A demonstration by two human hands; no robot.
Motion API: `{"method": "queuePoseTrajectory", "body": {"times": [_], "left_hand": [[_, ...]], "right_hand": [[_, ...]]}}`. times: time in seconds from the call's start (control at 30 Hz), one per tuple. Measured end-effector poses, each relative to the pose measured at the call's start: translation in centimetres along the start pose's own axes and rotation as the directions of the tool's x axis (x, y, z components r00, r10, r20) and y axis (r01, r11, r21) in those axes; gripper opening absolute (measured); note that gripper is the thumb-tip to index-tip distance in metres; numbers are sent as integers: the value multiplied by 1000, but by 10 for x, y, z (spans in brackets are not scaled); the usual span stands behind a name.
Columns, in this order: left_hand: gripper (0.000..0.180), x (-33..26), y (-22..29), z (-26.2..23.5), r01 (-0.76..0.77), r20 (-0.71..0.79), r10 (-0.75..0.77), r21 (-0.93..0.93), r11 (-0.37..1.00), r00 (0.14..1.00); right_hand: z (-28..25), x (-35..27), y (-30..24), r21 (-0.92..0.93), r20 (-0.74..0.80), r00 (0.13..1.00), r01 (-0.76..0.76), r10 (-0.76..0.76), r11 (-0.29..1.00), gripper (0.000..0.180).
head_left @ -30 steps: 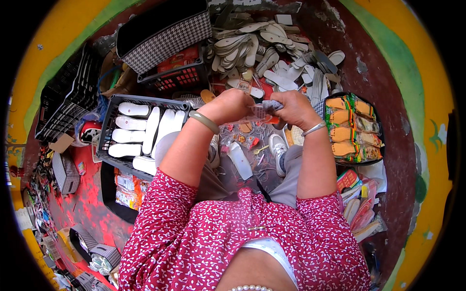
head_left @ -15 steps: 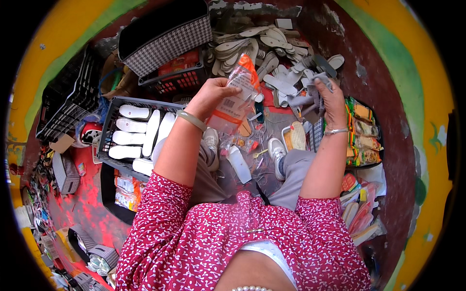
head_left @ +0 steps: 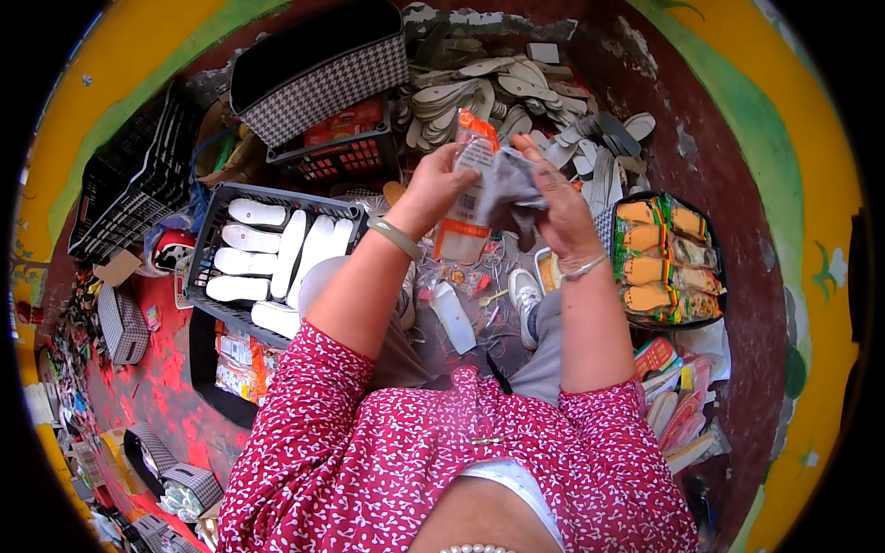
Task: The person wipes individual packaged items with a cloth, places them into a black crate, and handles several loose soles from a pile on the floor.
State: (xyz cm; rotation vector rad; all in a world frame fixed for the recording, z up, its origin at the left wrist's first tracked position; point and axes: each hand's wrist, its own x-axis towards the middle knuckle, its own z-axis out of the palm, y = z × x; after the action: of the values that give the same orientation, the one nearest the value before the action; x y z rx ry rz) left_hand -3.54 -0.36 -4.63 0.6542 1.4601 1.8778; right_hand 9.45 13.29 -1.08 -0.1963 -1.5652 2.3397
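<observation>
My left hand pinches a clear plastic packet with orange ends and printed panels, holding it upright in front of me. Fingers closed, my right hand grips a crumpled grey cloth, which lies against the packet's right side. Whether anything is inside the packet I cannot make out. Below my hands, a single white insole rests on the floor between my shoes. To the left stands a dark crate holding several white insoles.
A heap of loose insoles lies against the far wall. A houndstooth bin sits on a black crate at the far left. On the right is a basket of packaged orange insoles. More packets lie beside my left arm.
My right hand has moved left and brought the grey cloth up against the packet. My left hand has shifted slightly right, with the packet now more upright.
</observation>
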Motion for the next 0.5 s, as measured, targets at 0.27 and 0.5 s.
{"method": "queuePoseTrajectory", "body": {"times": [0.27, 0.5], "left_hand": [[34, -4, -1, 23, -35, 50, 37, -24, 999, 998], [37, -12, 11, 24, 27, 184, -20, -35, 999, 983]], "right_hand": [[7, 10, 29, -828, -131, 908, 121, -398, 548, 83], [19, 4, 31, -164, -300, 945, 84, -131, 983, 23]]}}
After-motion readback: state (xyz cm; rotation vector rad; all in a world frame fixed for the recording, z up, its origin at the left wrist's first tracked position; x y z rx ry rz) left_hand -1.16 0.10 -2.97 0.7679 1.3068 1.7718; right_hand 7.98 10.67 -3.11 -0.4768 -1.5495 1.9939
